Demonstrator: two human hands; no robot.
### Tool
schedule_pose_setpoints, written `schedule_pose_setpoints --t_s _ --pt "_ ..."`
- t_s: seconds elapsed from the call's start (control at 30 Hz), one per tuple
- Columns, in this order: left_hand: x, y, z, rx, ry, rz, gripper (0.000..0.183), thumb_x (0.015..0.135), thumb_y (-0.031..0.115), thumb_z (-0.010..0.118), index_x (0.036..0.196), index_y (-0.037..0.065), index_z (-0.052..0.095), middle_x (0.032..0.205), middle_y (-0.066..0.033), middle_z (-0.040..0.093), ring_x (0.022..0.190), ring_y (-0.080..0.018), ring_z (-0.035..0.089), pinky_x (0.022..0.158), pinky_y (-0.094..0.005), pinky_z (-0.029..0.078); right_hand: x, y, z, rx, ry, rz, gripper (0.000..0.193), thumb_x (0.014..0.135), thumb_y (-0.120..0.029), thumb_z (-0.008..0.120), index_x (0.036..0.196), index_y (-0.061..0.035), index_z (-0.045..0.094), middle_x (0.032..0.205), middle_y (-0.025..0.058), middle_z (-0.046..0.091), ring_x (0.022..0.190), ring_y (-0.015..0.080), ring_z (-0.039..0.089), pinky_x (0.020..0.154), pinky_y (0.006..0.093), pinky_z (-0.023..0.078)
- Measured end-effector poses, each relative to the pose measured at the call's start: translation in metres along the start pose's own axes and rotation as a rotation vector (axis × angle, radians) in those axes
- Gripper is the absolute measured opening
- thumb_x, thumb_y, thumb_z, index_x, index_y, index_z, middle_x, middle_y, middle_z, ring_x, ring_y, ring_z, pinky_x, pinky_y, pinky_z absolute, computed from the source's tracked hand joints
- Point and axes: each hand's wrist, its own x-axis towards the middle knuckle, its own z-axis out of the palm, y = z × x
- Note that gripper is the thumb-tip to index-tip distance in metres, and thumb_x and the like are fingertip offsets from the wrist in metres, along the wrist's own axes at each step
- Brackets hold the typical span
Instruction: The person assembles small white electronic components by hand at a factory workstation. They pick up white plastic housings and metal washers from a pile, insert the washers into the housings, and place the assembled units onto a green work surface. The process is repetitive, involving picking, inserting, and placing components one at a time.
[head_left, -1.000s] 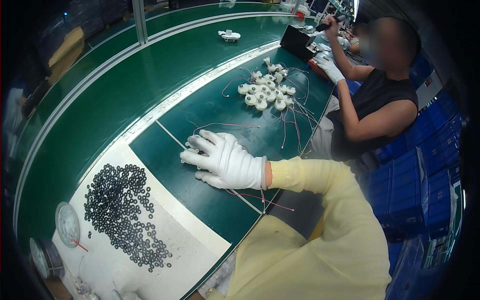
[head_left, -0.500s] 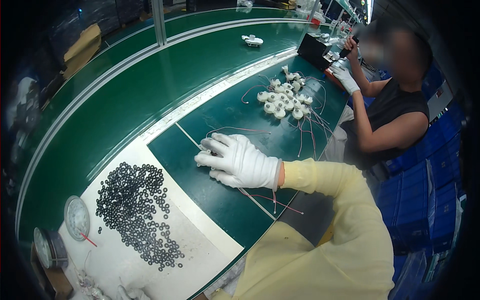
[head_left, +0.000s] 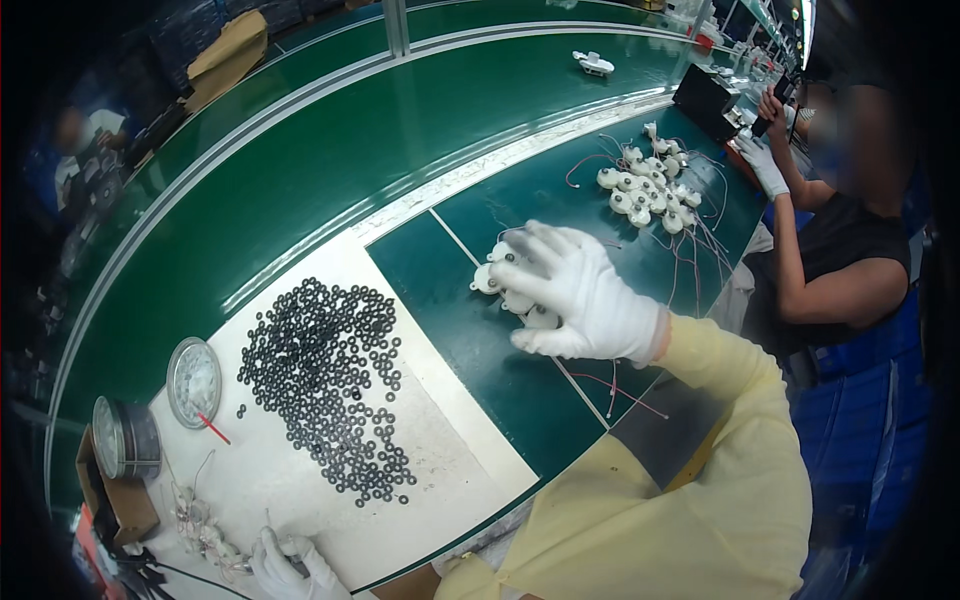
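My right hand (head_left: 585, 295), in a white glove, is spread with fingers apart over a small group of white round parts (head_left: 487, 279) on the green mat. Its fingertips reach over them and partly hide them; I see no grip on any part. At the lower edge, my left hand (head_left: 295, 572), also gloved, is partly cut off. Its fingers look curled together, and what they hold, if anything, is hidden. Beside it lies a cluster of white parts with thin wires (head_left: 205, 530).
Many black rings (head_left: 325, 365) are spread over the white sheet (head_left: 450, 440). Left of them are a round dish (head_left: 194, 383) with a red stick (head_left: 214, 429) and a round tin (head_left: 128, 437). More wired white parts (head_left: 648, 190) lie farther right, near a co-worker's gloved hand (head_left: 763, 165).
The view has shifted, moving the scene rightward. My right hand's fingers have spread and lifted, uncovering several white round parts beneath. My left hand shows more at the lower edge.
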Motion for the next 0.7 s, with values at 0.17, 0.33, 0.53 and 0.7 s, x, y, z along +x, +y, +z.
schedule_pose_setpoints --t_s 0.17,0.33,0.53,0.7 --pt "-0.003 -0.007 0.006 0.025 0.049 0.024 0.044 0.100 0.039 0.064 0.129 0.008 0.074 0.089 -0.0162 0.072 0.077 -0.0363 0.060 0.071 -0.0459 0.051 -0.014 0.007 -0.017 -0.024 0.044 0.064 0.071 0.086 -0.055 0.072 0.142 -0.0127 0.058 0.138 0.0222 0.059 0.128 0.0443 0.055 0.107 0.0532 0.040" --pt "0.001 0.000 0.004 -0.013 0.025 -0.015 0.042 0.101 0.037 0.060 0.129 0.010 0.074 0.083 -0.0158 0.070 0.072 -0.0360 0.058 0.067 -0.0464 0.049 -0.026 -0.003 -0.033 0.041 0.007 -0.060 0.054 0.072 -0.040 0.084 0.118 -0.0140 0.069 0.121 0.0124 0.065 0.113 0.0351 0.064 0.094 0.0472 0.050" --pt "0.001 0.003 0.002 -0.021 0.019 -0.041 0.040 0.100 0.032 0.059 0.130 0.009 0.074 0.080 -0.0154 0.069 0.070 -0.0364 0.057 0.065 -0.0465 0.048 -0.037 -0.020 -0.011 -0.123 0.091 0.086 0.049 0.070 -0.047 0.088 0.108 -0.0200 0.074 0.080 0.0007 0.061 0.070 0.0221 0.057 0.066 0.0380 0.040" --pt "0.012 0.013 -0.003 -0.074 0.092 0.013 0.036 0.099 0.026 0.062 0.126 0.006 0.075 0.083 -0.0179 0.070 0.072 -0.0371 0.061 0.067 -0.0468 0.051 -0.030 -0.022 -0.003 -0.134 0.063 0.173 0.050 0.071 -0.056 0.086 0.102 -0.0186 0.075 0.072 0.0037 0.063 0.065 0.0241 0.059 0.063 0.0387 0.041"
